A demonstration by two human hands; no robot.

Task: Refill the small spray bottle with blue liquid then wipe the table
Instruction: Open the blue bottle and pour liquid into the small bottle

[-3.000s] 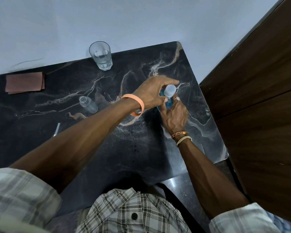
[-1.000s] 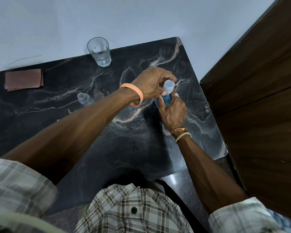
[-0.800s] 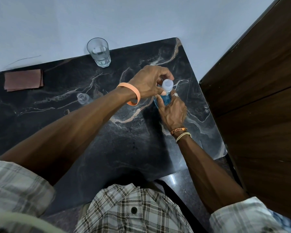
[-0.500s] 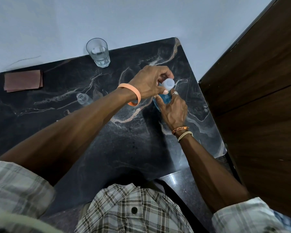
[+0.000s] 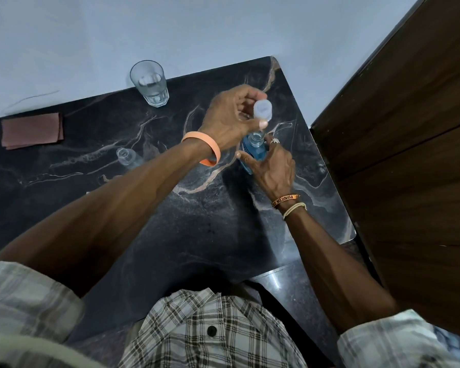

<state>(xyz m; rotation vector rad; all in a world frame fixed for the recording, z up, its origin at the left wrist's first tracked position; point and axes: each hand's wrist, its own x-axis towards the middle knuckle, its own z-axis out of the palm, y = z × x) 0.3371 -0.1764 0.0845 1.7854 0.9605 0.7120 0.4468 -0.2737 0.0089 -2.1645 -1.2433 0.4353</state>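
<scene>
Your small spray bottle sits uncapped on the table beside your left forearm, mouth open for a pour. Your right hand wraps the blue liquid bottle to steady it, and your left hand pinches its cap just above the bare neck. The cloth lies far left, handy for wiping
</scene>
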